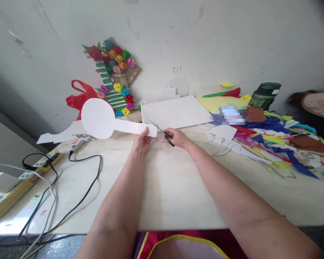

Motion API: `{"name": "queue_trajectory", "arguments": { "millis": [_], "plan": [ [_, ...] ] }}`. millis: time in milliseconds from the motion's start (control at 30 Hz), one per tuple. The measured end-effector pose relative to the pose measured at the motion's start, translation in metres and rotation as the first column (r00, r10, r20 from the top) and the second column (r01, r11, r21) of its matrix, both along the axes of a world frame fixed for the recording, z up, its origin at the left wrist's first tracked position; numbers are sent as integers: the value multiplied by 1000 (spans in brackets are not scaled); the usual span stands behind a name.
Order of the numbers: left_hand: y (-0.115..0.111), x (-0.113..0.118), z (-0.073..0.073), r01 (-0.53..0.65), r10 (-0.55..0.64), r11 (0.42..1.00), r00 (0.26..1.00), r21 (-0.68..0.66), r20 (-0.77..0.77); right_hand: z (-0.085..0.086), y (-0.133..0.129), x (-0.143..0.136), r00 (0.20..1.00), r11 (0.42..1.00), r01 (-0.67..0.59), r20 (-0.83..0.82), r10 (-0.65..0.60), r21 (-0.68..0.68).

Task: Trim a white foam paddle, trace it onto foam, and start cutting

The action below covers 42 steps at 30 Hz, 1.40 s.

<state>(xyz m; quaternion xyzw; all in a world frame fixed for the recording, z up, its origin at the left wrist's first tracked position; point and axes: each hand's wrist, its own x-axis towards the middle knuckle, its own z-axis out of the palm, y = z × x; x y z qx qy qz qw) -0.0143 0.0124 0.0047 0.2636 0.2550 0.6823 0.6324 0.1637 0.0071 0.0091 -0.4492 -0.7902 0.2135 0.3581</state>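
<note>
A white paddle-shaped cutout, with a round head and a long handle, is held up over the table. My left hand pinches the handle near its rounded right end, thumb in front. My right hand is closed around the dark handles of a pair of scissors. The scissor blades point up and left, beside the cutout's right end; whether they touch it I cannot tell. Behind both hands a large white board lies on the table.
Colored scraps and a green bottle are at the right. A flower decoration and red bag stand at the back left. Nearer left are a glue gun, cables and a power strip. The table ends near my body.
</note>
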Motion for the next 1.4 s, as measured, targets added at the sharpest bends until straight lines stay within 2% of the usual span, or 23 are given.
{"name": "queue_trajectory", "arguments": {
  "millis": [300,633,1100,1400],
  "plan": [
    [1,-4,-2,20,-20,1000,999,6,-47,6,-4,5,987,996,68,143,-76,64],
    [-1,-3,-1,56,-56,998,998,4,-27,10,-8,3,988,997,58,144,-65,50],
    [1,-5,-3,25,-23,999,998,25,-60,8,-5,4,979,995,46,193,-63,89],
    [-2,-4,0,23,-21,999,998,27,-58,7,-7,3,991,998,-10,130,2,55]
  ]
}}
